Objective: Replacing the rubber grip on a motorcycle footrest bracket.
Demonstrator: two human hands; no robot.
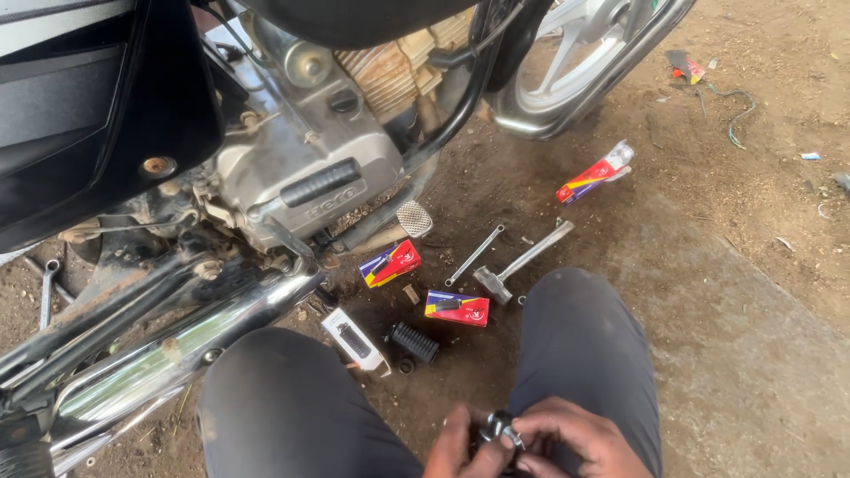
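Small metal ring part point(498, 427) pinched between both hands, left hand point(460, 450) grip closed beneath it, right hand point(580, 438) grip closed beside it

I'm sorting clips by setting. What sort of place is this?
Likely an open-air or roadside motorcycle repair spot: a motorcycle stands on bare dirt ground, with a spanner, a hammer and small parts boxes lying loose.

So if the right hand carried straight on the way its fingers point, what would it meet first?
Probably the left hand. The right hand points left across the lap, its fingers already on the small metal part both hands pinch. Depth is hard to judge here.
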